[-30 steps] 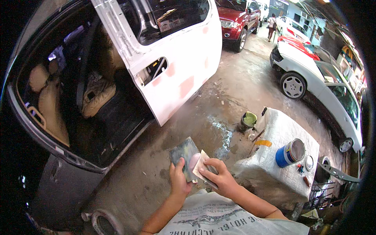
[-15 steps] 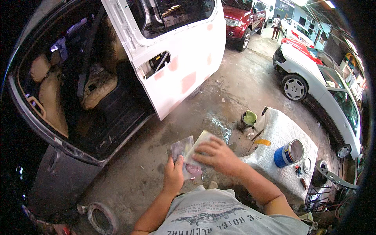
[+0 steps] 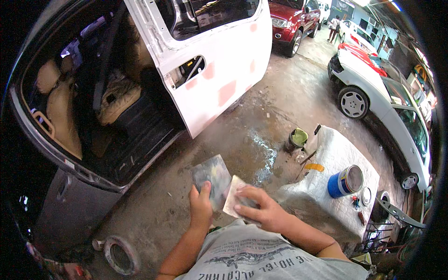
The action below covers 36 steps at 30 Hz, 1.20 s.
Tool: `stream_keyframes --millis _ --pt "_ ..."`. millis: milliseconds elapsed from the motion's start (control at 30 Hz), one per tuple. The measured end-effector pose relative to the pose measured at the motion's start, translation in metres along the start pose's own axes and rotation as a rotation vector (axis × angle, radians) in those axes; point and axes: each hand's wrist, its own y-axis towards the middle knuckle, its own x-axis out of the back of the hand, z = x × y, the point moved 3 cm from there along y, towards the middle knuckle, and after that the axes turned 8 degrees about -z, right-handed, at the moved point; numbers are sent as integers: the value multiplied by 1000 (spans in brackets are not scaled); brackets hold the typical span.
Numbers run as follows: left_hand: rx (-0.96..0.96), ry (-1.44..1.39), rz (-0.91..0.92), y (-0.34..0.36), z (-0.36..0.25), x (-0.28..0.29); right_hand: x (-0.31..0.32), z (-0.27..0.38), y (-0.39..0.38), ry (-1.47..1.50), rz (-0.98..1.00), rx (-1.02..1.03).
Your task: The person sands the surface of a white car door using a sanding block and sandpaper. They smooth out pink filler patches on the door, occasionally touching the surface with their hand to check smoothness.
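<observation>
I wore a light grey T-shirt (image 3: 261,254) with a dark printed graphic and a curved line of dark lettering across the chest. Its sleeves were short, so both my forearms were bare down to the wrists. My left hand (image 3: 201,209) and right hand (image 3: 261,212) had no gloves, rings or watch that showed.

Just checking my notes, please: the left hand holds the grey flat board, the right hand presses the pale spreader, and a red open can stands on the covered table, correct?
Not quite: the open can on the covered table is blue, not red, as the head view shows. The rest stands: the left hand holds the grey flat board, and the right hand presses the pale spreader.
</observation>
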Motion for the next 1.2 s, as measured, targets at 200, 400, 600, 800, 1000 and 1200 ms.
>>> stream_keyframes --millis 200,400,600,800,1000,1200 --pt "394 -353 -75 -10 21 4 -25 -57 -35 -140 117 -245" --pt "143 -184 -21 -2 8 10 22 -42 2 -480 88 10" --pt "10 -20 5 3 -8 12 31 -37 24 -458 183 106" --pt "-107 275 159 10 -17 2 41 -38 35 -484 285 98" --pt "-220 378 234 14 -19 -15 10 -29 38 -342 188 112" --pt "-357 444 54 23 -25 -22 -4 -23 10 -284 373 139"
